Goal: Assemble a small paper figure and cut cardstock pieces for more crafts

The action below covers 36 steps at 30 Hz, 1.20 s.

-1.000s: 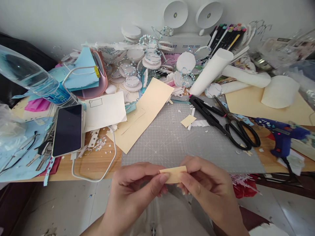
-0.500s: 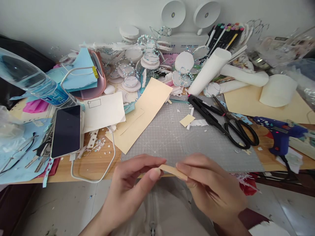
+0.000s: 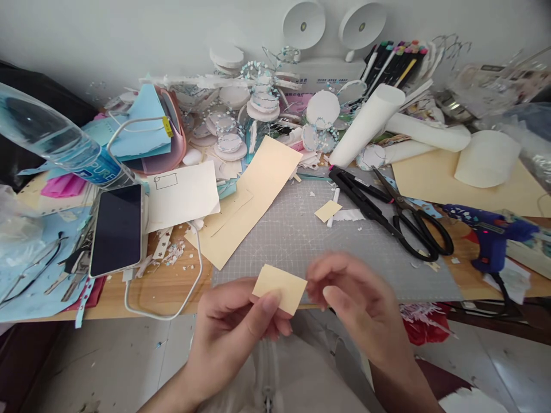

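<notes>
My left hand [image 3: 235,327] pinches a small cream paper rectangle [image 3: 279,288] between thumb and fingers, its flat face turned up toward me. My right hand [image 3: 357,304] hovers just to the right of the paper, fingers curled and blurred, apparently no longer touching it. Both hands are in front of the near edge of the grey cutting mat [image 3: 301,241]. A smaller cream scrap [image 3: 328,210] lies on the mat beyond them.
Black scissors [image 3: 413,221] and black snips [image 3: 365,206] lie at the mat's right. A blue glue gun [image 3: 491,235] sits far right. A phone [image 3: 117,229] with a white cable, a water bottle [image 3: 55,140], a long cream sheet [image 3: 247,201], paper rolls [image 3: 370,123] and white discs crowd the table.
The paper was held edge-on by both hands; now it is turned flat in my left hand alone, shifted slightly left, and my right hand has come off it.
</notes>
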Tool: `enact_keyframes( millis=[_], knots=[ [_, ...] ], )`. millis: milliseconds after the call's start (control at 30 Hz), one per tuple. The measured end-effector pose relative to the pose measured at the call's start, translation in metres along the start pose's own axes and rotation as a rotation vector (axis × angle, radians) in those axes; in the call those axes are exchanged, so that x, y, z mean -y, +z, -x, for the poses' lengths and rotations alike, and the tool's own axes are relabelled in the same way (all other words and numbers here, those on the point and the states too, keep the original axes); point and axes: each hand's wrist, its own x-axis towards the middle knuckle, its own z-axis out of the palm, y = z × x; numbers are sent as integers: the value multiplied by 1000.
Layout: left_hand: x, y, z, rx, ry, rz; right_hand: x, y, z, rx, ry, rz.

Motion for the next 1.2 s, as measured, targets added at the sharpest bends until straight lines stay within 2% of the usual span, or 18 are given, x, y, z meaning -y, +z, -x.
enact_keyframes(
  millis=[100, 200, 333, 533, 667, 733, 800, 833, 900, 1033, 1100, 1133, 1200],
  knots=[
    [-2, -1, -2, 59, 103, -113, 5, 6, -1, 145, 152, -150],
    [-5, -2, -4, 111, 189, -174, 9, 11, -1, 188, 214, -237],
    [-8, -2, -4, 116, 275, -205, 11, 12, 1, 164, 150, -194],
    [-5, -4, -4, 15, 340, -213, 11, 10, 5, 137, 67, -104],
    [-6, -10, -5, 13, 530, -405, 7, 11, 4, 89, -2, 6],
    [-6, -14, -5, 35, 638, -489, 6, 9, 1, 86, -74, 57],
    [-6, -16, -5, 73, 677, -507, 3, 6, -2, 105, -181, 116],
    [-6, -18, -5, 92, 657, -484, 2, 4, -5, 109, -238, 152],
    [-6, -19, -6, 146, 514, -362, -1, -1, -9, 87, -388, 207],
    [-1, -19, -11, 319, -4, 52, -8, -9, -18, 149, -660, 259],
    [3, -17, -13, 376, -214, 191, -9, -10, -20, 200, -696, 271],
    [5, -15, -13, 375, -272, 228, -9, -10, -20, 216, -695, 276],
    [8, -12, -12, 311, -274, 256, -9, -9, -19, 208, -645, 278]
  ],
)
